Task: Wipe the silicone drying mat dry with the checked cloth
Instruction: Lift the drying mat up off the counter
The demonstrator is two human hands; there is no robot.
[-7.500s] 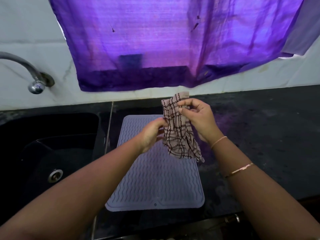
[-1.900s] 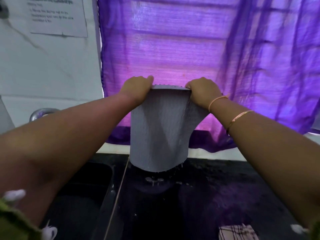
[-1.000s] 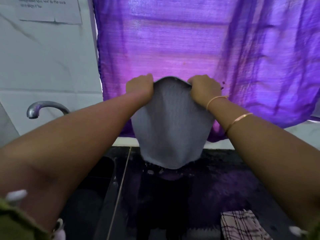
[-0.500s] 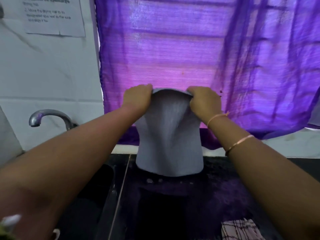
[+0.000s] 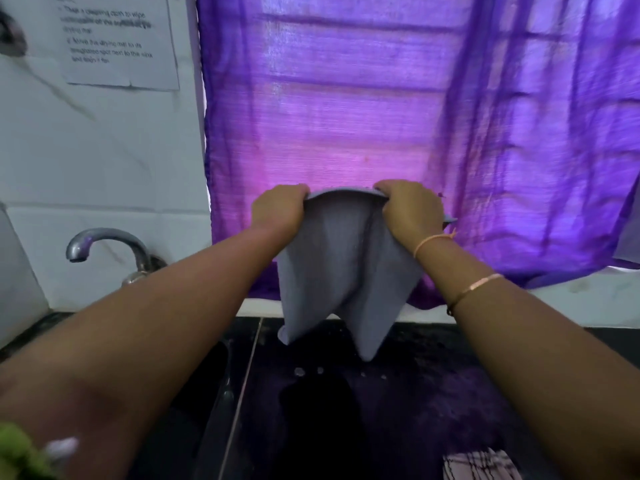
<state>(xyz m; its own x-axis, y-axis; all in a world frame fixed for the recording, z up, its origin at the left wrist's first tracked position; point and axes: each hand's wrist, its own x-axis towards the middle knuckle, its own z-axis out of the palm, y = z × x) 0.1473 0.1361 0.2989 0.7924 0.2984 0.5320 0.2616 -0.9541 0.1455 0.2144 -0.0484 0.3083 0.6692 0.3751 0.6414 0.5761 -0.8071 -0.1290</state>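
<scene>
The grey silicone drying mat [image 5: 332, 282] hangs upright in the air above the black counter, creased down its middle so its bottom edge splits into two points. My left hand [image 5: 278, 210] grips its top left corner and my right hand [image 5: 408, 211] grips its top right corner. The checked cloth [image 5: 481, 466] lies on the counter at the bottom right edge of the view, apart from both hands and only partly in frame.
Water drops [image 5: 308, 370] sit on the black counter [image 5: 398, 410] under the mat. A black sink [image 5: 194, 393] lies to the left, with a metal tap [image 5: 104, 245] above it. A purple curtain [image 5: 415, 133] hangs behind; a paper notice [image 5: 117, 43] is on the wall.
Over the last second both hands kept hold of the mat's top edge while it flapped. Its bottom edge, straight half a second ago, now folds into two points. The cloth stayed on the counter.
</scene>
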